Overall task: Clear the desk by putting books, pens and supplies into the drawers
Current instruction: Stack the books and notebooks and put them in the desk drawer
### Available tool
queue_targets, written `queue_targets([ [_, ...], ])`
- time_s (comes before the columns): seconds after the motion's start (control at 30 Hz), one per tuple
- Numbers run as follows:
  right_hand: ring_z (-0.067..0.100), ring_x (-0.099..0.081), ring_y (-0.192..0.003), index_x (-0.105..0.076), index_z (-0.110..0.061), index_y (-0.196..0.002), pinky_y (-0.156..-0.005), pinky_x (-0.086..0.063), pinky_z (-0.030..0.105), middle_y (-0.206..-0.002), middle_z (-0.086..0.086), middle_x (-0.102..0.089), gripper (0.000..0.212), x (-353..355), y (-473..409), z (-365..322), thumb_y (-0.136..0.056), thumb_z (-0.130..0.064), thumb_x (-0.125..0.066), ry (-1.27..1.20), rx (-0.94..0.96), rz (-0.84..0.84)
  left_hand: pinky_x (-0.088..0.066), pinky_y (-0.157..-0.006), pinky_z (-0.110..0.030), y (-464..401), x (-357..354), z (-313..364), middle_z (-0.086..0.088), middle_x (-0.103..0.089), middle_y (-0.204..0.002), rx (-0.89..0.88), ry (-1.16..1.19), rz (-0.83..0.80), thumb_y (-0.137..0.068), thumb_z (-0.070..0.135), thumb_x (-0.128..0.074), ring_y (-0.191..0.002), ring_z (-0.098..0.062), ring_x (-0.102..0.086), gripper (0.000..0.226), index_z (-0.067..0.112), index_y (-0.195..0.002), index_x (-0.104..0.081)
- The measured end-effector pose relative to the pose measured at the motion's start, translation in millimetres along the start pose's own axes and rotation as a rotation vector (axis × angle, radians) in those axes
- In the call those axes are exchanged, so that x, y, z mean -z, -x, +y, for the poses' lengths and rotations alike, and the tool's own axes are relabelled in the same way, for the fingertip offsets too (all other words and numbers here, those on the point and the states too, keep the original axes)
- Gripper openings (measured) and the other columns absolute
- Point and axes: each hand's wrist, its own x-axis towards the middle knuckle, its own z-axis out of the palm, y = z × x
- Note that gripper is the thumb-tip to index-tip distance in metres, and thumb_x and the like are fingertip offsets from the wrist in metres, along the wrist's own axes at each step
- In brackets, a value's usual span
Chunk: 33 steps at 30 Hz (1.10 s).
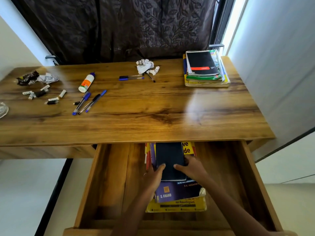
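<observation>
The desk (136,120) spans your view, a wood-grain top with its drawer (109,184) pulled out toward you beneath the front edge. Behind it hangs a dark leaf-patterned curtain (119,28).

Inside the drawer, a stack of books (177,200) lies flat near the middle: a yellow one at the bottom, a purple one marked "S. CHAND" above it, and a dark notebook (170,159) on top. Your hands are both on that notebook. Your left hand (153,176) holds its left edge, thumb laid over the cover and fingers down the side. Your right hand (192,167) grips the right edge, thumb on the cover and fingers curled round the far side.

On the desk's far right corner sits a second pile of books (206,72), topped by a black spiral pad with a red band. At the far middle lie crumpled paper balls (146,66), with a few pens (131,77) just beside them. Left of centre, a white glue bottle (86,82) lies on its side, and a cluster of blue and black pens (88,103) fans out just below it. Farther left are small batteries (42,95) scattered loosely, and behind them a dark crumpled wrapper (28,78) touching another wad of white paper (48,78).
</observation>
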Motion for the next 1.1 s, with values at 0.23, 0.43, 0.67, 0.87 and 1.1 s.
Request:
queue_targets([
  [0.23, 0.024, -0.045, -0.123, -0.050, -0.024, -0.129, -0.103, -0.041, 0.047, -0.130, 0.001, -0.047, 0.053, 11, -5, 16, -0.082, -0.043, -0.065, 0.080, -0.028, -0.018, -0.042, -0.102, -0.050, 3, 0, -10, -0.004, -0.038, -0.146, -0.049, -0.016, -0.046, -0.047, 0.090, -0.051, -0.128, -0.026, -0.044, 0.116, 0.035, -0.145, -0.026],
  [0.43, 0.033, -0.021, -0.139, -0.022, -0.021, -0.144, -0.111, -0.020, 0.057, -0.149, 0.006, -0.029, 0.087, -13, 10, 29, -0.077, -0.061, -0.060, -0.050, -0.176, 0.157, -0.036, -0.107, -0.043, 14, -3, -3, -0.002, -0.039, -0.146, -0.091, 0.103, -0.006, -0.072, 0.071, -0.058, -0.131, -0.024, -0.041, 0.093, 0.027, -0.147, -0.027],
  [0.67, 0.032, -0.022, -0.139, -0.018, -0.026, -0.146, -0.111, -0.024, 0.053, -0.152, 0.002, -0.028, 0.118, -13, 16, 34, -0.051, -0.088, -0.047, -0.061, -0.131, 0.051, -0.042, -0.095, -0.035, 0, 0, -8, -0.002, -0.049, -0.139, -0.081, 0.112, -0.012, -0.082, 0.052, -0.063, -0.122, -0.021, -0.049, 0.073, 0.022, -0.143, -0.038],
  [0.87, 0.025, -0.040, -0.128, -0.039, -0.032, -0.132, -0.108, -0.032, 0.047, -0.136, -0.002, -0.047, 0.069, 10, 13, 27, -0.076, -0.072, -0.044, 0.225, -0.130, 0.003, -0.042, -0.101, -0.051, 10, -14, -7, -0.007, -0.036, -0.145, -0.158, -0.081, 0.265, -0.083, 0.052, -0.060, -0.127, -0.029, -0.043, 0.074, 0.024, -0.144, -0.028],
  [1.1, 0.026, -0.065, -0.081, -0.063, -0.011, -0.091, -0.070, -0.051, 0.029, -0.089, 0.011, -0.067, 0.020, 91, 24, -34, -0.093, -0.026, -0.050, 0.035, 0.108, 0.052, -0.040, -0.090, -0.033, 54, -33, 81, 0.008, -0.051, -0.115, -0.767, -0.089, 0.519, -0.077, 0.046, -0.044, -0.107, -0.012, -0.049, 0.059, 0.014, -0.126, -0.051],
])
